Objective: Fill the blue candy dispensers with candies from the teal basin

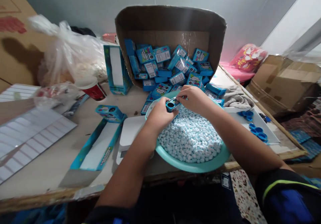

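Note:
My left hand [160, 115] is wrapped round a small blue candy box [171, 105], whose end with a round dark hole faces up. At the far edge of this box, the fingers of my right hand [192, 96] are pinched together; what exactly lies between their tips is too small to tell. Both hands are over a turquoise basin [173, 160] full of small pale blue and white candies [193, 137]. Behind the basin, several matching blue boxes [163, 54] spill from a tipped cardboard carton [170, 20].
Left of the basin are a white scale [131, 132] and an open display tray [97, 147] with one blue box [109, 113] at its far end. A red and white cup [92, 89] stands behind. To the right, a white tray [269, 125] holds blue plastic scoops [258, 132] beside a grey cloth [237, 97].

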{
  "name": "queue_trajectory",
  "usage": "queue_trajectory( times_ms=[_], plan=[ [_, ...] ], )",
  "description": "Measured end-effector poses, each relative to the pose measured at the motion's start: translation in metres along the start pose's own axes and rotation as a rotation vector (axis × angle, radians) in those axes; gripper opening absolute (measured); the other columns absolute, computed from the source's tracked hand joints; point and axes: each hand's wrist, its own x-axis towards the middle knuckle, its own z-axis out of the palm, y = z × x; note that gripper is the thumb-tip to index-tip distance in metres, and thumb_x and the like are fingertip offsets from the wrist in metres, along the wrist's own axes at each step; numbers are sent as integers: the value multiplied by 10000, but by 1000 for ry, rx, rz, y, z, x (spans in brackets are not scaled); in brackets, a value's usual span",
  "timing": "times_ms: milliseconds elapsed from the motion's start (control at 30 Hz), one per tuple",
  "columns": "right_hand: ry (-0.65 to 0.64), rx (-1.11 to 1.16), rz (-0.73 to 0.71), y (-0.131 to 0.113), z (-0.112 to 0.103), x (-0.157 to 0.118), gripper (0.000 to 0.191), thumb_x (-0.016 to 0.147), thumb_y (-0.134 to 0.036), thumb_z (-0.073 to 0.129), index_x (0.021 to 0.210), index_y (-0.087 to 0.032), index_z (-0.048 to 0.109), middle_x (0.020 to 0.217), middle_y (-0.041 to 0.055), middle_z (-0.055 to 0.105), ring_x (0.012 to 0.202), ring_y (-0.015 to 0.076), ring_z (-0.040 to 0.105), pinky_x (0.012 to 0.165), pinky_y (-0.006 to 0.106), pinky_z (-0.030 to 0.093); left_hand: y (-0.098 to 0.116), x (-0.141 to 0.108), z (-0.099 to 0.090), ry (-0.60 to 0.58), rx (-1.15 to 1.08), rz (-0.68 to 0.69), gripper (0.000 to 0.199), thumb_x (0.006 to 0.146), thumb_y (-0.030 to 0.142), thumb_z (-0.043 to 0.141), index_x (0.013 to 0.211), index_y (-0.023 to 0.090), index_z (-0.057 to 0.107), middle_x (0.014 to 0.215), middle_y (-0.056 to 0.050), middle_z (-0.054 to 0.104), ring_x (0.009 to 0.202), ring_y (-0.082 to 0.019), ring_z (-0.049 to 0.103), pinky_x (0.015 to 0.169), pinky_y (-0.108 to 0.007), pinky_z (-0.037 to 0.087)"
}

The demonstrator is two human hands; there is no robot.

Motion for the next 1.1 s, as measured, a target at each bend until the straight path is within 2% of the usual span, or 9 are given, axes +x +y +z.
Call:
queue_trajectory(
  times_ms=[200,400,533,700,900,1000,1100],
  plan=[
    [10,99,36,-2,2,-3,276,847,-89,612,665,-228,766,797,68,600,831,228,558,808,400,444,-3,1,0,-9,-11,53,363,770,307,804,1072,238,615,1070,-72,748,976,-297,700,789,-377,503],
    [15,207,48,-3,7,-3,214,826,-126,656,699,-233,791,836,61,654,826,217,589,831,392,466,-1,0,-1,-70,-35,18,408,787,304,780,1156,222,630,1088,-61,746,993,-280,706,798,-353,520],
    [3,273,16,-8,11,-1,150,834,-211,689,774,-238,824,836,38,683,776,188,594,769,358,476,0,-1,-4,-79,-15,28,426,789,298,776,1185,209,645,1100,-63,742,1010,-287,707,820,-356,527],
    [-10,307,5,-11,12,0,153,828,-196,693,788,-237,835,837,32,698,732,161,585,709,328,465,-2,-2,-4,-106,-59,37,449,832,321,745,1246,199,618,1198,-90,731,1126,-304,695,880,-375,532],
    [-29,446,8,-10,12,-1,127,825,-234,705,807,-226,831,841,35,710,719,163,608,669,326,471,-8,2,-1,-94,-106,89,451,809,312,756,1225,190,632,1220,-101,729,1163,-319,688,965,-419,543],
    [26,567,30,-9,12,0,130,819,-289,712,821,-218,821,853,42,717,753,177,640,709,336,506,-10,4,0,-65,-134,109,437,791,297,767,1196,185,645,1176,-98,745,1124,-311,701,965,-416,548],
    [225,670,85,-4,9,4,168,811,-331,700,866,-218,811,879,47,729,822,194,662,772,351,542,-10,4,1,12,-216,131,434,784,309,779,1182,188,656,1125,-82,757,1067,-287,719,940,-390,554]
  ],
)
